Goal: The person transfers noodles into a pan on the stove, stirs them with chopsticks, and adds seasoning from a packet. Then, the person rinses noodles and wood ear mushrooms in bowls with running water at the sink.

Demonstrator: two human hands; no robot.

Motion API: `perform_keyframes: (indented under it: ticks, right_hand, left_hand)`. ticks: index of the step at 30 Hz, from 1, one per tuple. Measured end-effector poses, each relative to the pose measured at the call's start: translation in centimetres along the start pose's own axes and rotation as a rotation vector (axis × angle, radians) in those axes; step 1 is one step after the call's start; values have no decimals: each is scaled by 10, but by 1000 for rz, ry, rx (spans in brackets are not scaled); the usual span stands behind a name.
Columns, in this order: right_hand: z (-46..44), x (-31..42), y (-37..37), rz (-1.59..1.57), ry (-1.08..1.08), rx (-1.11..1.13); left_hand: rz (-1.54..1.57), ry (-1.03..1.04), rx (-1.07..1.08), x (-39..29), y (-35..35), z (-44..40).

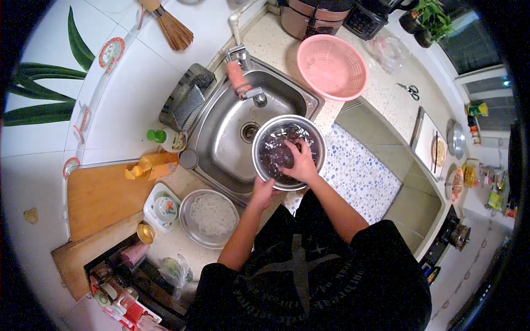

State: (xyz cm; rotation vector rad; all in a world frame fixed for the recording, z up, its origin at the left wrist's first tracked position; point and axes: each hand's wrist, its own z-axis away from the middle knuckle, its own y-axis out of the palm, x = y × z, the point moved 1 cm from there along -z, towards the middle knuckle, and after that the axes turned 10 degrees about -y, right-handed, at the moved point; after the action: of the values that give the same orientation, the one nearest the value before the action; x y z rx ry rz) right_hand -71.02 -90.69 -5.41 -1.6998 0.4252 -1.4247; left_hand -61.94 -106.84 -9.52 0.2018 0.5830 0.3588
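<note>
My left hand [263, 190] grips the near-left rim of a round stainless steel bowl [322, 135], which is held over the right side of the sink [212, 157]. Dark, glossy pieces in liquid [276, 149] fill the bowl; reflections hide their exact kind. Over them reaches my right hand [301, 163], its fingers spread and bent down, the tips touching the dark contents. The faucet [258, 96], with a pink sleeve around its neck, points down just above the bowl. Part of the sink's drain [249, 131] shows beside the bowl.
A pink colander [332, 67] stands on the counter at the sink's far right. To the left, a metal basin [187, 229] holds white strips. Bottles, a wire caddy [187, 102] and a wooden board [105, 196] line the wall. Scissors [411, 91] lie at the right.
</note>
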Motion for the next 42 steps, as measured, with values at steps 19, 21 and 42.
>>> perform_keyframes:
  ticks: [19, 21, 42]
  right_hand:
    - [-62, -7, -9, 298, -396, 80]
    - [-59, -5, -8, 296, -350, 117]
    - [-114, 20, 31, 190, -549, 338]
  left_hand:
    - [157, 9, 72, 3, -1, 1]
    - [208, -31, 107, 7, 1, -3]
    - [411, 0, -125, -22, -15, 25]
